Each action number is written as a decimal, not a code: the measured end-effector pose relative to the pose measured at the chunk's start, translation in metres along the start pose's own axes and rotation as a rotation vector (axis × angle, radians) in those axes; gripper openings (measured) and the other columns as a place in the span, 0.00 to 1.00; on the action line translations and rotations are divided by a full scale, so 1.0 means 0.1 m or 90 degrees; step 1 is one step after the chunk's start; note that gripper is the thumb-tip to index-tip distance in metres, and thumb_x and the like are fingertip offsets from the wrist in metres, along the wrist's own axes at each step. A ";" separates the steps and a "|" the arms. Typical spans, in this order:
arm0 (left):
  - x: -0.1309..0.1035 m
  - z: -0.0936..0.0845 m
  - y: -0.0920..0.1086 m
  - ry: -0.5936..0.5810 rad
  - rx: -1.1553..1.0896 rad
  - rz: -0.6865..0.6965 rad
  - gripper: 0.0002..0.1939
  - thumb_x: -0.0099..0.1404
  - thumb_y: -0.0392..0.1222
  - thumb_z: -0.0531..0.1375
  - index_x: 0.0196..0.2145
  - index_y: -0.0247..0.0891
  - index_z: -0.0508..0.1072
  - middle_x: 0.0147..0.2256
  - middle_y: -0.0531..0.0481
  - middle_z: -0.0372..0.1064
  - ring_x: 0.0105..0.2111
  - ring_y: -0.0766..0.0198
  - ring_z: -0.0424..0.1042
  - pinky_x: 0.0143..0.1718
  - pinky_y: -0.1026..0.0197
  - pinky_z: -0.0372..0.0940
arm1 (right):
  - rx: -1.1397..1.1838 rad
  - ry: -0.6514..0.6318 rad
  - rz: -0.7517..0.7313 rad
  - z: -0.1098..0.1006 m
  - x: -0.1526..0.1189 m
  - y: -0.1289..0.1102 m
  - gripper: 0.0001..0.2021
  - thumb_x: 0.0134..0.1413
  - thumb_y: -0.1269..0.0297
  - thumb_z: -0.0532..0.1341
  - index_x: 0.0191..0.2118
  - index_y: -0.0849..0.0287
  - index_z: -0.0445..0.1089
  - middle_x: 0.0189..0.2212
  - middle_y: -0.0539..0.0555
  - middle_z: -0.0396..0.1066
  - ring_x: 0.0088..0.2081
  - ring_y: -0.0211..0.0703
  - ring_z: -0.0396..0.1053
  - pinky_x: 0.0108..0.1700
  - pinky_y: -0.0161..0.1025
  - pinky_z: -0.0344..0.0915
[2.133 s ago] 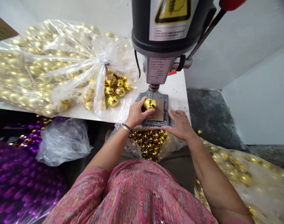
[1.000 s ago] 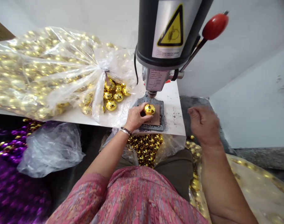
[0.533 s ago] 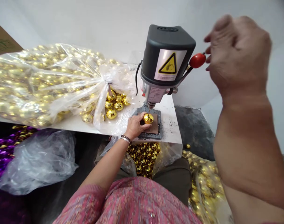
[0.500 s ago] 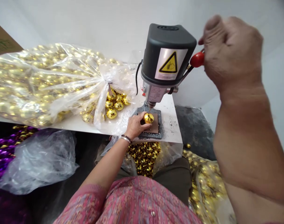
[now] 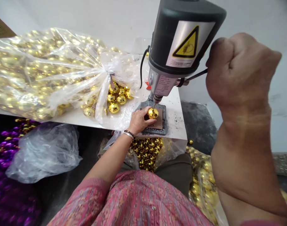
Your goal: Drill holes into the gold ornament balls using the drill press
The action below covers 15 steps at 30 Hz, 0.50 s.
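Observation:
Between the thumb and fingers of my left hand (image 5: 139, 121) is a shiny gold faceted ball (image 5: 153, 113), held on a brown board (image 5: 159, 122) over the drill press base (image 5: 164, 128). The bit of the drill press (image 5: 167, 40) points down at the ball's top, and the two appear to meet. At upper right my right hand (image 5: 240, 69) is closed round the end of the feed lever (image 5: 198, 74); its knob is hidden in the fist. A yellow warning label (image 5: 188, 44) faces me on the black motor housing.
A tied clear bag of gold balls (image 5: 51, 72) fills the table's left, with loose gold balls (image 5: 114, 108) beside it. Dark shavings dot the white table (image 5: 176, 125). Below sit an open bag of gold balls (image 5: 147, 153), crumpled plastic (image 5: 46, 153) and purple balls (image 5: 16, 197).
My right hand has come down and wrapped over the lever's end, hiding the red knob. The drill head looks larger and nearer as the view shifts. My left hand still holds the ball.

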<state>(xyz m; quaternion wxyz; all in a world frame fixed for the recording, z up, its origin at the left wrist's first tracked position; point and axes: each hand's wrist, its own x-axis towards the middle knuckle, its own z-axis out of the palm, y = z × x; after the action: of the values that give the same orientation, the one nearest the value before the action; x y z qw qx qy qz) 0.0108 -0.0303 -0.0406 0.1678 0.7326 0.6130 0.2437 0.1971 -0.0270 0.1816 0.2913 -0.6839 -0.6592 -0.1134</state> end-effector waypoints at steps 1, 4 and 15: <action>0.00 0.00 0.00 0.004 -0.002 -0.002 0.31 0.65 0.49 0.72 0.64 0.44 0.75 0.47 0.45 0.82 0.47 0.47 0.78 0.51 0.50 0.67 | -0.003 0.017 0.000 0.03 -0.08 0.03 0.28 0.72 0.49 0.41 0.45 0.60 0.73 0.38 0.58 0.72 0.30 0.34 0.51 0.41 0.40 0.41; -0.01 0.01 -0.01 0.013 -0.011 -0.005 0.31 0.65 0.48 0.72 0.64 0.44 0.75 0.48 0.44 0.82 0.48 0.48 0.78 0.51 0.51 0.67 | 0.031 0.055 0.002 0.15 -0.26 0.11 0.22 0.69 0.49 0.49 0.43 0.61 0.71 0.35 0.56 0.70 0.30 0.33 0.53 0.40 0.38 0.45; -0.01 0.01 0.00 0.003 -0.002 -0.006 0.31 0.66 0.50 0.71 0.64 0.43 0.74 0.48 0.43 0.81 0.49 0.47 0.77 0.53 0.50 0.66 | 0.147 0.146 -0.097 0.40 -0.52 0.26 0.15 0.63 0.53 0.54 0.33 0.60 0.65 0.27 0.50 0.60 0.28 0.31 0.52 0.37 0.34 0.50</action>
<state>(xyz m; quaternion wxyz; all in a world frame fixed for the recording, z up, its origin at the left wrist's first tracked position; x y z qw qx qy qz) 0.0107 -0.0309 -0.0415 0.1687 0.7289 0.6165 0.2455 0.2072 -0.0471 0.1150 0.4317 -0.5769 -0.6800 -0.1357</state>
